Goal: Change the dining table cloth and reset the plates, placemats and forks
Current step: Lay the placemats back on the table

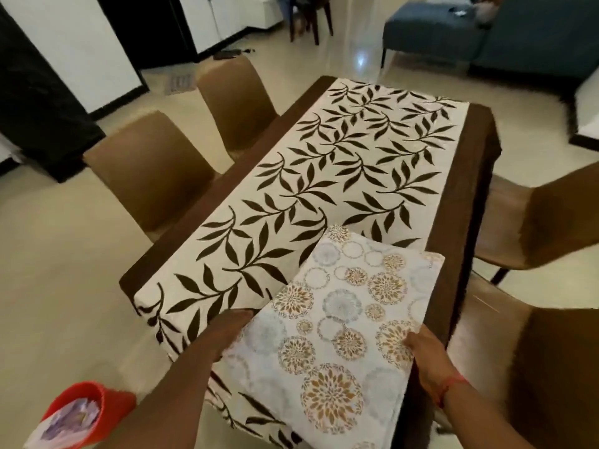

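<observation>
A dark wooden dining table (470, 189) carries a white cloth printed with dark leaves (324, 176), which hangs over the near end. A folded pale cloth with round floral medallions (337, 319) lies over the table's near right corner. My left hand (227, 332) holds its left edge, fingers tucked under the fold. At its right edge my right hand (424, 354) grips it, thumb on top. No plates, placemats or forks are in view.
Brown chairs stand on the left (152, 176) (236, 98) and on the right (544, 218) (531, 367) of the table. A red tub (94, 406) with purple-printed items sits on the floor at lower left. A blue sofa (486, 34) is far back.
</observation>
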Available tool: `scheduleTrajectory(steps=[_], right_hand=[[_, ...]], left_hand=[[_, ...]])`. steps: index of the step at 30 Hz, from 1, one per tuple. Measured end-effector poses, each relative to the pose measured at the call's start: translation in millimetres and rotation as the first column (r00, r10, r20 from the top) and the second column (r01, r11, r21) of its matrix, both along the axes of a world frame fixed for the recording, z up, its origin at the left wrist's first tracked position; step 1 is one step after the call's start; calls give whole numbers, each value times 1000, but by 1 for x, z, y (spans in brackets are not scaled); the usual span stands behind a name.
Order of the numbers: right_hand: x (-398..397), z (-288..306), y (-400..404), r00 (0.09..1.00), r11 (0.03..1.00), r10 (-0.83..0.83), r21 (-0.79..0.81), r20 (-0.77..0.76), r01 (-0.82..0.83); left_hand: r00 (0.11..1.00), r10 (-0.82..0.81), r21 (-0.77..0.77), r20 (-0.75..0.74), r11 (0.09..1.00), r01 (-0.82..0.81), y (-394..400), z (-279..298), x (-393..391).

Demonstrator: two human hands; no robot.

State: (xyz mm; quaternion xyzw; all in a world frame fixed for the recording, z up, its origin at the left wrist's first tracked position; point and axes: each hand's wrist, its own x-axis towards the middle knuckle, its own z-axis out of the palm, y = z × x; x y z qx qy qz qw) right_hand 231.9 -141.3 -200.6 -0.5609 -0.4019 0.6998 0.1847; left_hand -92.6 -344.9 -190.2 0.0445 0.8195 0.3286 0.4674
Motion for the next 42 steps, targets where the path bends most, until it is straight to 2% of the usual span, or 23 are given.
scheduleTrajectory(steps=[3,9,12,15,18,20,22,26,29,34,38,42], right_hand=[[-11,-7,10,999,999,32,-17,5,-32],[-54,-11,11,990,989,138,-55,17,-137],[-80,-15,0,982,986,165,2,90,-166],[-103,-20,-11,968,985,40,153,248,-79],[-128,-17,-16,902,964,-136,264,410,25],[-142,-13,-19,861,955,-200,288,468,66],[-163,-14,-22,833,945,-245,315,496,89],[-187,-14,-20,802,924,-332,343,496,170],[-203,-19,-33,800,933,-329,303,502,193],[-212,-24,-40,825,939,-311,288,471,189],[-212,-26,-48,818,935,-342,249,462,251],[-213,-24,-48,819,941,-330,237,470,243]], left_hand=[[981,-188,-52,-48,981,186,34,1,-7],[985,-171,-58,-33,984,168,38,-2,-35],[980,-146,-56,-137,989,139,33,-5,-52],[978,-114,-12,-177,993,113,42,-13,-66],[976,-120,33,-180,991,128,56,-21,-83],[963,-188,22,-194,980,196,64,-23,-98],[973,-193,81,-128,976,204,68,-30,-126],[974,-210,135,-79,966,220,82,-34,-160],[985,-171,139,-35,975,175,80,-36,-181],[975,-204,135,-92,967,215,88,-43,-200],[986,-152,185,-74,969,163,86,-49,-203],[994,-91,207,-58,973,101,85,-51,-205]])
